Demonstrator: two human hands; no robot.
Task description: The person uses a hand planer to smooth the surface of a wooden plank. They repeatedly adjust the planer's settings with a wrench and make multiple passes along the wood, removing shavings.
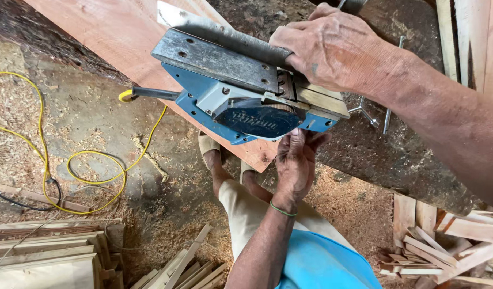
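Nearest, the right hand (332,51) clamps over the top of the blue electric planer (246,101), tipped at the plank's (123,37) near edge; the left hand (296,160) grips its underside.

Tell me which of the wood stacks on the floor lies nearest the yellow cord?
The stack of flat boards at the lower left: the yellow cord loops just above it. The strips at bottom centre and the offcuts at lower right lie farther away.
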